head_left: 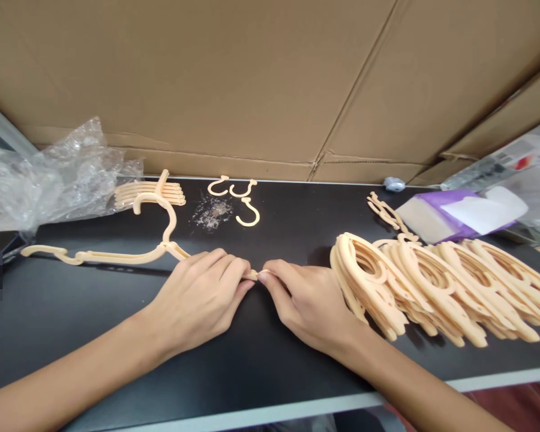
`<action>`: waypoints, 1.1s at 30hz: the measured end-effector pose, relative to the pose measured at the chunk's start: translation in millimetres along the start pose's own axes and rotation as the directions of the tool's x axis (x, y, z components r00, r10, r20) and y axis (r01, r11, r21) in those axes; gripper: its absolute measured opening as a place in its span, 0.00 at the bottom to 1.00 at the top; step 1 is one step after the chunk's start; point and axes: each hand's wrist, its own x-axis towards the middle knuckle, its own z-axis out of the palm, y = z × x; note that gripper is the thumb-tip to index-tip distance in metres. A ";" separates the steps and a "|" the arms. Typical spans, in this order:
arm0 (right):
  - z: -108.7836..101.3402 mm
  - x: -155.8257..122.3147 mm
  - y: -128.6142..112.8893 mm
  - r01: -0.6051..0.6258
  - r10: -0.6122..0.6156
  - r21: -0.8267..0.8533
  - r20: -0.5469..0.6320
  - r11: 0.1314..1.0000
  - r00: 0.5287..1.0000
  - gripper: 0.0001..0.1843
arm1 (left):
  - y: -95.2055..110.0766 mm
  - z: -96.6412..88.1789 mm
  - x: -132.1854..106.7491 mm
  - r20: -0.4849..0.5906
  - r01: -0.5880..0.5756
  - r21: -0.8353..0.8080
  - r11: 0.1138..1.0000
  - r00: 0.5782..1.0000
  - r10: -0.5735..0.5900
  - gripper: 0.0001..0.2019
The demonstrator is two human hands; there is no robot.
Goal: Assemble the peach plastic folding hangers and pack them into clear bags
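Note:
A cream plastic clothes hanger (121, 258) spreads across the left half of the black table, its hook pointing up and away from me. My left hand (207, 291) is closed around the hanger's right arm, covering most of it. Just to the right, my right hand (308, 300) pinches near that arm's tip; a small pale end shows between the two hands. What exactly the right fingertips hold is mostly hidden. Beyond the hands lie three loose hanger hooks (248, 213), beside a patch of small pale scraps (212, 212).
Piles of cream hanger arms (436, 282) fill the right side. Behind them are small cream pieces (382, 210) and a purple tissue pack (454, 210). A stack of cream parts (173, 193) and crumpled clear plastic (63, 174) lie back left. Cardboard (234, 78) walls the rear.

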 end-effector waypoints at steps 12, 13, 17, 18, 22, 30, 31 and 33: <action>-4.5 2.1 -3.0 -0.157 0.142 0.135 0.116 0.978 0.983 0.14 | -2.7 9.3 -5.2 -0.071 -0.101 -0.058 0.993 0.993 0.097 0.07; -5.4 2.8 -3.2 -0.196 0.172 0.169 0.145 0.966 0.974 0.14 | -2.3 9.4 -5.6 -0.072 -0.102 -0.055 0.993 0.993 0.098 0.07; -8.8 5.7 -1.9 -0.306 0.244 0.282 0.234 0.909 0.941 0.12 | -2.3 8.7 -6.9 -0.057 -0.115 -0.060 0.992 0.992 0.112 0.08; -9.9 6.3 -1.3 -0.316 0.247 0.298 0.245 0.901 0.937 0.12 | -2.5 8.6 -6.8 -0.055 -0.114 -0.066 0.991 0.992 0.110 0.07; -15.1 7.0 0.1 -0.327 0.243 0.379 0.254 0.866 0.936 0.09 | -3.1 8.7 -5.3 -0.043 -0.078 -0.115 0.990 0.996 0.074 0.08; -12.3 -0.7 2.7 -0.152 0.137 0.331 0.068 0.931 0.988 0.05 | -3.9 7.7 -6.5 0.005 -0.017 -0.231 0.973 1.000 0.018 0.09; -12.3 -0.9 2.9 -0.148 0.137 0.332 0.057 0.932 0.989 0.06 | -4.3 7.7 -7.0 0.011 -0.014 -0.239 0.971 1.000 0.017 0.09; -13.9 -0.4 2.5 -0.182 0.179 0.367 0.043 0.912 0.983 0.06 | -5.3 8.4 -8.1 0.016 0.000 -0.252 0.968 1.000 0.004 0.09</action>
